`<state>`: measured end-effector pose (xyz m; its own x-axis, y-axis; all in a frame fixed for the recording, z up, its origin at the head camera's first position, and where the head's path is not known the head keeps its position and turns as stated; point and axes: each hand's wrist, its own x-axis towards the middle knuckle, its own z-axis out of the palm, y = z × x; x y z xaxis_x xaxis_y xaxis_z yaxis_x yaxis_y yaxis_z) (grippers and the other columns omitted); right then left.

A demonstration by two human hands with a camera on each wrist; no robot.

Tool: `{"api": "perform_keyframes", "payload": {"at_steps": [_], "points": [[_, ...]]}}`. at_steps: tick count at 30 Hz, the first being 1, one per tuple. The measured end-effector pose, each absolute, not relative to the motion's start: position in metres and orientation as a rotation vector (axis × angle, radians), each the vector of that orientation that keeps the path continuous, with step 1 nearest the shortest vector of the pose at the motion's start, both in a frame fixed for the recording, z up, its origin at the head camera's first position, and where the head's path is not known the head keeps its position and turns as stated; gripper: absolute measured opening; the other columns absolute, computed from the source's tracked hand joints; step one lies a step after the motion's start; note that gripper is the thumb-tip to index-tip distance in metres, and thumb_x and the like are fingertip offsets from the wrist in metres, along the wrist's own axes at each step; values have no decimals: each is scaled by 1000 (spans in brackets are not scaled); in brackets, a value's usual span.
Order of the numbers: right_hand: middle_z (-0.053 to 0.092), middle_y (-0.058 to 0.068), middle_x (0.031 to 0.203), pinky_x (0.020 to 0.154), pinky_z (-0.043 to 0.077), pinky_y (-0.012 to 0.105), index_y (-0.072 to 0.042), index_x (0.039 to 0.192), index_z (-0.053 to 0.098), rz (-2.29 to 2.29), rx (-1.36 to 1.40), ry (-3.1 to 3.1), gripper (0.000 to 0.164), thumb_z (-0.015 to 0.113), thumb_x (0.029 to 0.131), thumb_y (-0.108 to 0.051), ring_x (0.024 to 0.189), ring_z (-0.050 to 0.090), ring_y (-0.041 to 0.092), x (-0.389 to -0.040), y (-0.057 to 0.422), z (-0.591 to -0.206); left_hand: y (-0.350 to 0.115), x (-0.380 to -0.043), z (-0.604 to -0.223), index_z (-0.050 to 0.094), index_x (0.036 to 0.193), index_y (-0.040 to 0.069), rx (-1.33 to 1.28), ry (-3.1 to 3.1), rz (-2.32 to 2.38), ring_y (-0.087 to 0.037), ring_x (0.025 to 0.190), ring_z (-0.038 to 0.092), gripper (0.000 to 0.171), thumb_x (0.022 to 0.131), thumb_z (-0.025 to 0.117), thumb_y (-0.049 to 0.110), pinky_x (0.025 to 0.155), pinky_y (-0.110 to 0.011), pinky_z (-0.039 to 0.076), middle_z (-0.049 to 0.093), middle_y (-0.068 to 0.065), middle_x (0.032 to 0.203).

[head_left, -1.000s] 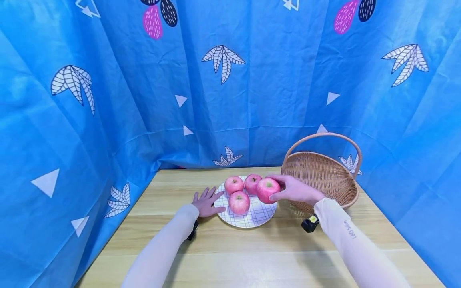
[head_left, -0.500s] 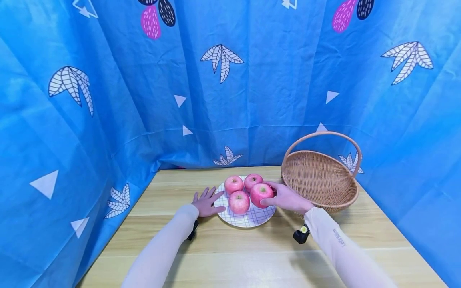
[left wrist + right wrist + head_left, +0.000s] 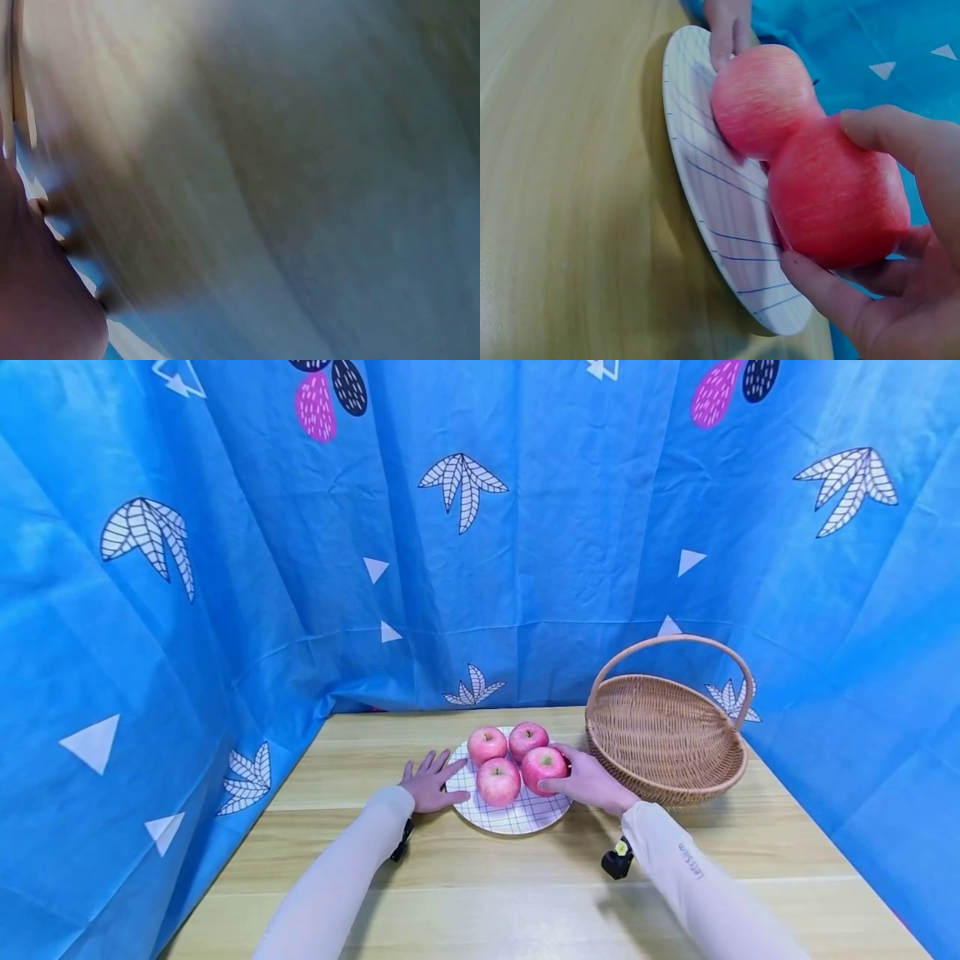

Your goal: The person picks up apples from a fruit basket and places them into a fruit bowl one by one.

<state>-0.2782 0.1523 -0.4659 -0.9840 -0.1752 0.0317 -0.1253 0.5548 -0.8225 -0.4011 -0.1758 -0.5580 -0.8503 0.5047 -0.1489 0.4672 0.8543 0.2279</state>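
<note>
A round white plate (image 3: 517, 820) with a blue grid pattern bears several red-pink apples set close together. My right hand (image 3: 596, 783) holds the rightmost apple (image 3: 542, 768), thumb and fingers curled round its sides. In the right wrist view this held apple (image 3: 836, 195) touches a neighbouring apple (image 3: 761, 101) over the plate; its underside is partly hidden. At the plate's left rim my left hand (image 3: 431, 785) rests with its fingers spread. The left wrist view is blurred, showing mostly wooden tabletop and part of the left hand (image 3: 45, 292).
A brown wicker basket (image 3: 663, 735) with a tall arched handle stands to the right of the plate, tilted toward me. Blue patterned curtain (image 3: 480, 577) encloses the back and sides of the wooden table (image 3: 480, 893).
My right hand has brought its apple left and down, from the plate's right side to beside the other apples. The left hand has stayed at the rim.
</note>
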Motion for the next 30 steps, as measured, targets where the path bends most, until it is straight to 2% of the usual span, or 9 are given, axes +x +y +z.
{"api": "perform_keyframes", "payload": {"at_steps": [8,19,30], "points": [[63,17,136,109,46,47,-4,154,37,-1385,-180,2795,90,83,82,-32,124,62,30,-283,147,-476,-176,-399,-554,16,160,45,741,2817,284,-35,157,-2,90,84,37,89,119,-69,-1,1,0,172],[64,15,134,109,45,45,-5,152,43,-1426,-149,2785,86,85,81,-30,123,61,28,-289,146,-488,-175,-396,-550,18,160,43,747,2833,269,-36,157,1,91,84,35,89,119,-69,0,4,-2,172],[55,22,144,115,38,49,0,157,30,-1449,-94,2742,96,81,84,-34,134,53,36,-285,147,-486,-174,-395,-551,19,160,44,728,2835,293,-35,157,0,89,84,39,87,120,-68,-1,5,-2,172]]}}
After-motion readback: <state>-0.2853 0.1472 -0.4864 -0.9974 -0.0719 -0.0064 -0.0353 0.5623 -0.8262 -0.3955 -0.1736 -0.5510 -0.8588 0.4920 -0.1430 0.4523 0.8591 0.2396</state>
